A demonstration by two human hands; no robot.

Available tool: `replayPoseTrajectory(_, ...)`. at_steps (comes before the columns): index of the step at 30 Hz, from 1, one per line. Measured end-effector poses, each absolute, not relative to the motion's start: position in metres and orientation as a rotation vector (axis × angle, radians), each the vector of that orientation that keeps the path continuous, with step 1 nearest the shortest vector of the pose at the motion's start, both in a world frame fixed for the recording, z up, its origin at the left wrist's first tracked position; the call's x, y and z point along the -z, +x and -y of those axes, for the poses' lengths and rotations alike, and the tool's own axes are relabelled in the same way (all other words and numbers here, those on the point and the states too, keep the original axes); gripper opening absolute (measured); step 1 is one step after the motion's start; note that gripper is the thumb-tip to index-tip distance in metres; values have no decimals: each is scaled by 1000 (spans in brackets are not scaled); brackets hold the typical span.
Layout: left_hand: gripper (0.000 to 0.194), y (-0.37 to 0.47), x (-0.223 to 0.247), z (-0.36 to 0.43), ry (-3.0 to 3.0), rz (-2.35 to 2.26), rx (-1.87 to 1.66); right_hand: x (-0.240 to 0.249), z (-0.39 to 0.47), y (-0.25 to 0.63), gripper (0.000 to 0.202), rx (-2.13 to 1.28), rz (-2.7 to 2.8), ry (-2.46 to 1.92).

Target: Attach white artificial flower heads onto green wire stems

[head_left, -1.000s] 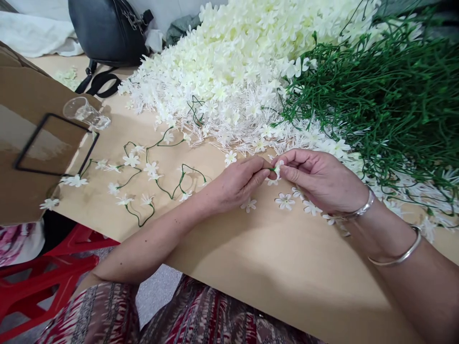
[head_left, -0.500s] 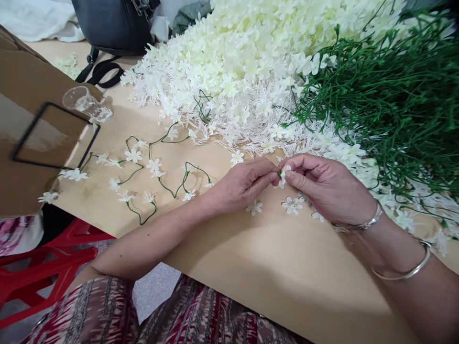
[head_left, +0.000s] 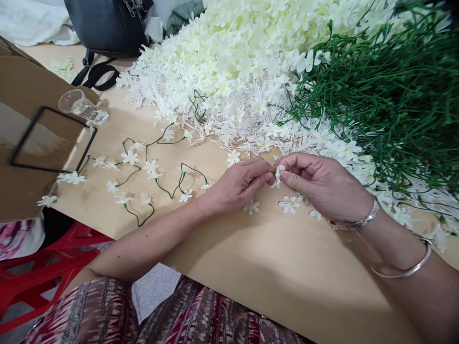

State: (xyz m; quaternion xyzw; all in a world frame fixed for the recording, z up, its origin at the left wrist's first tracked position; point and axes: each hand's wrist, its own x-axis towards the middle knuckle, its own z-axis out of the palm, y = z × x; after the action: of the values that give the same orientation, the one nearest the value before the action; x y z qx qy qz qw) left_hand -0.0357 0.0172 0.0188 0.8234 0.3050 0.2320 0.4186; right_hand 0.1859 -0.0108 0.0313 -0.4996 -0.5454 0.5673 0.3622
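Observation:
Both hands meet over the table, closed around one small piece. With thumb and fingers, my right hand [head_left: 313, 184] pinches a white artificial flower [head_left: 278, 176]. My left hand [head_left: 244, 184] is closed at the flower's green base; most of the stem is hidden inside the fingers. Loose white blossoms [head_left: 289, 204] lie on the table just below the hands. To the left are several green stems with white flowers [head_left: 151, 167] on their ends. Behind the hands rises a big heap of white and pale yellow flowers [head_left: 229, 71].
Green plastic stems [head_left: 387, 95] are piled at the right. A clear plastic cup [head_left: 84, 106] lies tipped beside a cardboard box [head_left: 32, 129] with a black rectangular frame [head_left: 50, 111]. A black bag [head_left: 107, 28] stands at the back left. Red stools [head_left: 53, 267] are below the table edge [head_left: 229, 296].
The view has shifted slightly, so everything sits a little further left. Both hands keep nearly the same pose, still holding the flower and its green base.

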Motion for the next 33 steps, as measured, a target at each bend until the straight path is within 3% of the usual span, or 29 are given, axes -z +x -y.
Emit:
replayPoseTrajectory(12, 42, -33, -25, -18, 1959, -772, -625, -24, 10, 190, 40, -1390, 1371, -1253)
replayPoseTrajectory(21, 53, -39, -33, -16, 1542, -674, -663, -24, 8, 217, 13, -791, 1884, -1333)
replayPoseTrajectory(23, 49, -41, -38, -15, 1541, -618, -586, -19, 10, 215, 5, -659, 2073, -1269)
replayPoseTrajectory(28, 22, -41, -43, -9, 1869, -305, -257, -1, 11, 204, 10, -340, 2291, -1175)
replayPoseTrajectory(33, 19, -38, -33, -3, 2103, -314, -430, -6, 7, 208, 14, -415, 2166, -1195)
